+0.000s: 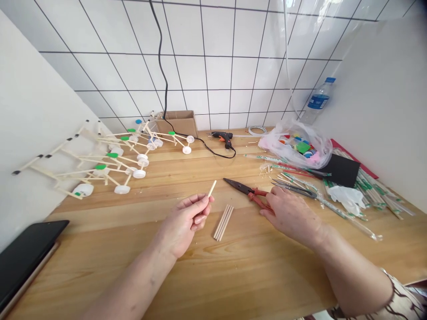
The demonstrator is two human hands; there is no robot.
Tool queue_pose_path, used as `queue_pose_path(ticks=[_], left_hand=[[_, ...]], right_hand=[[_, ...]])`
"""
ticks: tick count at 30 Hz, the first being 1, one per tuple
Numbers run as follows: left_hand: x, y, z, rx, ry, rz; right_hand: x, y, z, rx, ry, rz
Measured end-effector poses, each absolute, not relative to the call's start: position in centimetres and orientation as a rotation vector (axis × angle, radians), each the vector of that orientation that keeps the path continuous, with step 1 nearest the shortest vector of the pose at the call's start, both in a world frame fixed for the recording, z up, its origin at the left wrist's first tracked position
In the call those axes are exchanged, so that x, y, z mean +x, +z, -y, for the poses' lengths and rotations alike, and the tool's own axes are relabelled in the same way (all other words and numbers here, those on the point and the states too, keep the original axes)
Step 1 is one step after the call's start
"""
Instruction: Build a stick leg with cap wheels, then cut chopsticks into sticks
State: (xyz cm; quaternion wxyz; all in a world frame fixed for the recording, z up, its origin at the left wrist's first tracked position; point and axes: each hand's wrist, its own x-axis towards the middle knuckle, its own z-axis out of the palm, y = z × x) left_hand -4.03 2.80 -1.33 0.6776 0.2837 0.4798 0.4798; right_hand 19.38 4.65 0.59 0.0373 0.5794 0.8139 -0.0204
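Observation:
My left hand (195, 215) is closed, pinching a short pale wooden stick (212, 188) that points up and away from me. My right hand (292, 215) is wrapped over the red handles of long-nosed pliers (245, 189), which lie on the table with their dark jaws pointing to the left. Between the hands, several short wooden sticks (223, 223) lie side by side on the wood. Just beyond my right hand is a pair of scissors (300, 189), partly covered by it.
Several stick frames with white cap wheels (139, 173) stand at left. Behind are a cardboard box (180, 122), a glue gun (224, 137) and a tape roll (256, 130). At right are a bag of bottle caps (296, 144), wrapped sticks (373, 186) and a bottle (318, 101). A tablet (30, 253) leans front left.

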Motion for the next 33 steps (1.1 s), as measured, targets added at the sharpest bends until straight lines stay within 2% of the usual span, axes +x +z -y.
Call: queue_pose_path(ticks=[10, 18, 22, 25, 28, 30, 33], left_hand=[[-4.1, -1.3, -2.8, 0.656, 1.061, -1.101], [-4.0, -0.8, -2.6, 0.659, 1.073, -1.116], [-3.8, -0.4, -2.6, 0.660, 1.098, -1.111], [-3.7, -0.3, -2.7, 0.650, 1.116, -1.090], [-3.8, -0.5, -2.7, 0.640, 1.114, -1.063], [-3.8, -0.7, -2.8, 0.637, 1.103, -1.045], [-3.8, -1.1, -2.8, 0.640, 1.084, -1.030]], right_hand=[[18.7, -0.1, -5.0, 1.796, -0.063, -2.531], [17.7, 0.7, -5.1, 1.930, -0.457, -2.557], [17.9, 0.9, -5.0, 2.024, -0.926, -2.584], [18.0, 0.9, -4.8, 2.011, -1.597, -2.595], [18.0, 1.0, -4.5, 1.800, -2.269, -2.376], [18.0, 1.0, -4.4, 1.675, -2.452, -2.230], [18.2, 1.1, -4.5, 1.622, -2.358, -2.245]])
